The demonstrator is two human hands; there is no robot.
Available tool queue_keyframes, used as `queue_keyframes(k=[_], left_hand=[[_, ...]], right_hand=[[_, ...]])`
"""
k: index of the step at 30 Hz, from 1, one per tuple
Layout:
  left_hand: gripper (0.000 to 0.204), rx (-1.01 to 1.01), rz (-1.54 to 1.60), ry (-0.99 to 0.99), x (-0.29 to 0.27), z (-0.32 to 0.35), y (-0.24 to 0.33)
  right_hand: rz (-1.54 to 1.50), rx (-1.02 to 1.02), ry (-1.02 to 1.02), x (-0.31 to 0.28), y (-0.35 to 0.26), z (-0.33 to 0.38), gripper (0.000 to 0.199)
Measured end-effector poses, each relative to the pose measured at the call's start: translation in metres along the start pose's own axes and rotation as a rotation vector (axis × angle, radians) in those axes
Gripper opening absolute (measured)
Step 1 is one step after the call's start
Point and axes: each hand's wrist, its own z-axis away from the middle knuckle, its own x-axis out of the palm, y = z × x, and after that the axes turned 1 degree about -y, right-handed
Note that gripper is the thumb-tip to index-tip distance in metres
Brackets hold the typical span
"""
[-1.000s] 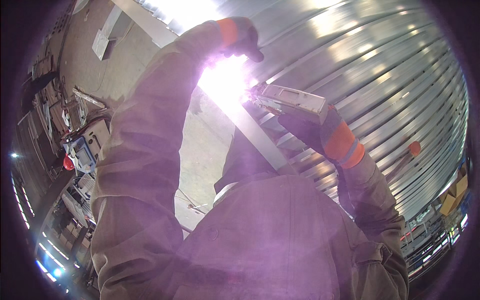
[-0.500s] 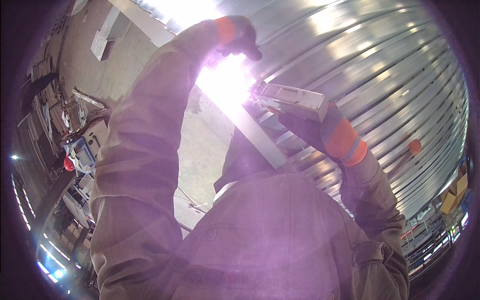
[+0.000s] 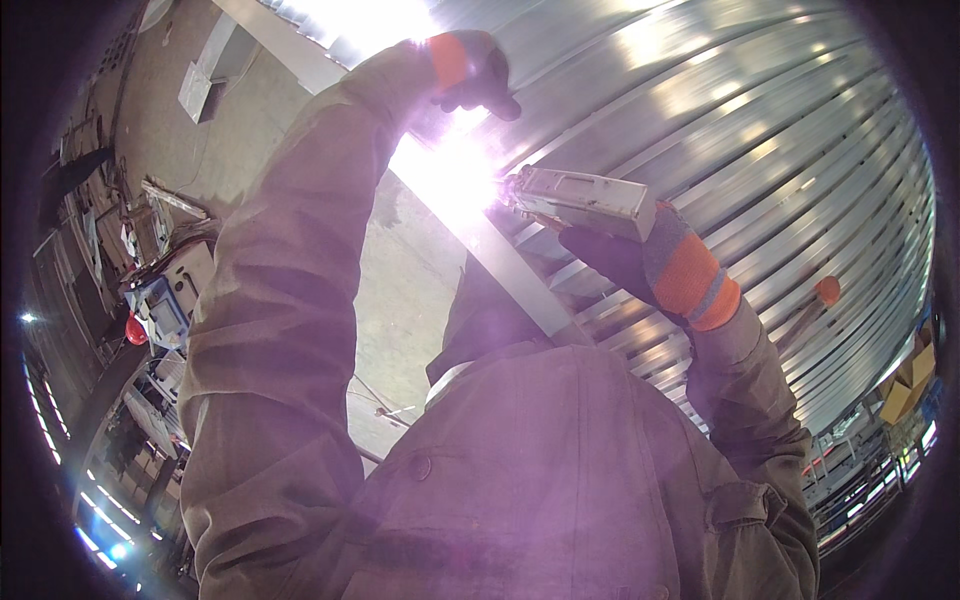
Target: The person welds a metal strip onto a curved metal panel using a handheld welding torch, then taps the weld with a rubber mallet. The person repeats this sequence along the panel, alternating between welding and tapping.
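My right hand (image 3: 622, 262), in a dark glove with an orange cuff, grips a grey box-shaped hand tool (image 3: 585, 200). The tool's tip points left into a very bright white glare (image 3: 450, 180). The glare sits on a pale metal bar (image 3: 520, 285) that runs diagonally across the corrugated metal wall (image 3: 760, 130). My left hand (image 3: 475, 72), gloved the same way, is raised above the glare with its fingers curled against the wall. The glare hides what those fingers touch. My grey-brown jacket sleeves and chest (image 3: 560, 480) fill the lower middle.
A concrete floor (image 3: 400, 290) lies left of the wall. A blue-grey machine (image 3: 165, 300) and a red object (image 3: 135, 330) stand at the far left among clutter. An orange-tipped rod (image 3: 826, 292) leans on the wall at the right, with yellow boxes (image 3: 905, 385) beyond it.
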Motion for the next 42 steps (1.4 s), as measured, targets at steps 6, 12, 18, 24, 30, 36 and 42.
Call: queue_keyframes(k=[6,12,18,24,30,36,42], left_hand=[[0.038,0.012,-0.003,0.04,0.002,-0.001,-0.003],[0.038,0.041,0.033,0.029,0.001,0.001,-0.007],[0.038,0.035,0.049,0.036,0.0,0.002,-0.008],[0.04,0.027,0.028,0.055,0.003,0.003,-0.007],[0.041,0.006,0.087,0.185,0.006,0.016,-0.009],[0.044,0.036,0.063,-0.071,0.035,0.015,0.016],[0.046,0.015,-0.363,-0.15,0.068,-0.014,0.045]], right_hand=[[-0.11,0.159,-0.097,-0.008,-0.015,0.005,0.038],[-0.16,0.072,-0.063,-0.002,-0.018,-0.003,0.039],[-0.023,0.055,-0.108,0.002,-0.017,-0.01,0.041],[-0.024,0.062,-0.098,0.004,-0.038,-0.02,0.043],[-0.083,0.014,0.014,-0.029,-0.051,0.035,0.043],[-0.025,0.059,0.048,-0.034,-0.031,0.078,0.036],[-0.09,0.062,0.084,-0.025,0.002,0.102,0.037]])
